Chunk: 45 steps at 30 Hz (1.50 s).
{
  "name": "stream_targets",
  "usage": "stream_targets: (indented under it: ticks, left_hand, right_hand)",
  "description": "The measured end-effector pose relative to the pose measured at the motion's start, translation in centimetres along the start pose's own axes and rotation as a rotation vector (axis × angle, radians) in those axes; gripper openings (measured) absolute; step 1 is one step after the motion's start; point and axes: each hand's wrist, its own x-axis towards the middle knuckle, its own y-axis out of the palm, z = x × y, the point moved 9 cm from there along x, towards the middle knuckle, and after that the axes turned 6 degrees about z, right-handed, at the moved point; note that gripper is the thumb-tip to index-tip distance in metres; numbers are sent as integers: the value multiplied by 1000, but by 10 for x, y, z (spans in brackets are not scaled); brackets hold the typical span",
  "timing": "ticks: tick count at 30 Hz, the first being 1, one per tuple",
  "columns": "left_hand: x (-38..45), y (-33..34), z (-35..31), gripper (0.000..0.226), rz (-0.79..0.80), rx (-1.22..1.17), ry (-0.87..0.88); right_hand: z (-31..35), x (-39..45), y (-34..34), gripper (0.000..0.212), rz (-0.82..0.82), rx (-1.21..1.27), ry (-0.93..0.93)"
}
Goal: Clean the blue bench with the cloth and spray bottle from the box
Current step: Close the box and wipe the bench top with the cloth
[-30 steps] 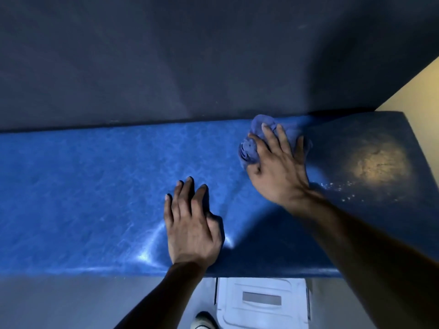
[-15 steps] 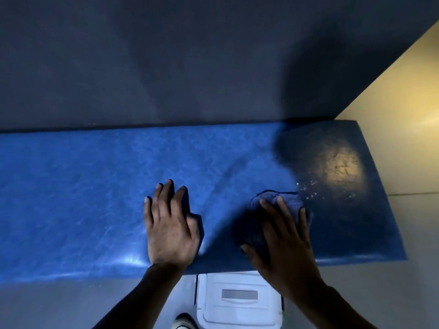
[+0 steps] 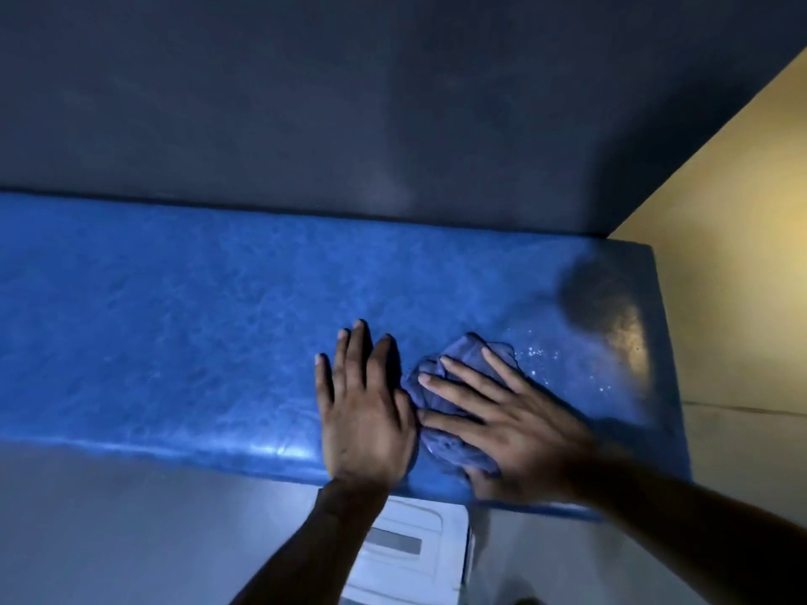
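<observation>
I see the blue bench running along the dark wall, its padded worktop taking up most of the head view, with the right end stopping short of a yellow wall. Below the front edge sits a white box on the floor, partly hidden by my left forearm. I see no spray bottle anywhere in view.

The purple-blue cloth lies bunched on the worktop near the front edge, towards the right end. A second ago it was up against the back of the seat; half a second ago it had come down to the front and was close to the droplets. Now it has slid left, so it touches my left hand. I read that as a back-to-front stroke followed by a sideways one, so wiping is well under way on this end.

My right hand lies flat on the cloth, fingers spread and pressing down, not pinching. The left hand is flat on the bare worktop, fingers close together, bracing me.

Spray droplets glisten just right of the cloth, unwiped, and a dull patch lies beyond them. I judge that the right end needs another pass.
</observation>
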Motion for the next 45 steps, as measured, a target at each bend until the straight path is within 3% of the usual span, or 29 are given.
stream_targets:
  ticks: [4,8,16,20,23,34,39,43,45]
  left_hand:
    - [0,-1,2,60,-63,-14,-11]
    - [0,-2,0,59,-103,-23,-36]
    - [-1,-2,-1,57,-140,-42,-29]
    - [-1,0,1,56,-133,-39,-33]
    - [-3,0,-1,57,-126,-48,-42]
    - [-6,0,-8,62,-73,-61,-77]
    - [-3,1,-28,66,-68,-44,-94]
    - [-2,18,-98,62,-22,-60,119]
    - [-4,29,-114,63,6,-13,141]
  right_hand:
    - [-37,13,-3,79,50,-71,-128]
    - [-80,30,-11,77,5,-99,-69]
    - [-154,66,-28,79,-47,151,424]
    - [-154,63,-20,76,-109,268,696]
    - [-141,47,-13,74,-157,280,785]
    - [-57,-56,5,68,-267,201,724]
    - [-40,-92,15,68,-276,153,512]
    - [-36,-124,13,68,-305,126,275]
    - [-43,-128,13,69,-259,104,184]
